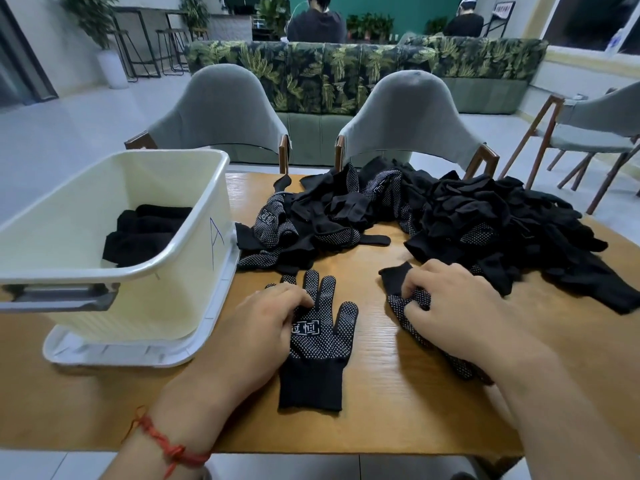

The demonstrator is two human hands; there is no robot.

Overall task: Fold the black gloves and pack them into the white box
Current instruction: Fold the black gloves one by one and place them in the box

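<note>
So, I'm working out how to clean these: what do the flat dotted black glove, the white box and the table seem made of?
Flat black dotted fabric glove: matt, likely knitted cloth with no shine; its white dots look like printed rubber, probably. White rectangular plastic box: moulded, smooth, with a light sheen on the rim. Brown table: wood or wood-look laminate, with grain lines and a soft gloss.

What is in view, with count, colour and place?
dotted glove: one, black, flat at table front.
second glove: one, black, right of it.
glove pile: uncounted, black, table back.
folded gloves: several, black, in white box.
white box: one, table left, on white tray.
table: one, brown wood.
armchairs: three, grey, behind and right of table.
sofa: one, green leaf print, behind armchairs.
people: two, dark tops, beyond sofa.
red string: one, left wrist.
left hand: rests on dotted glove.
right hand: pinches second glove.
</note>
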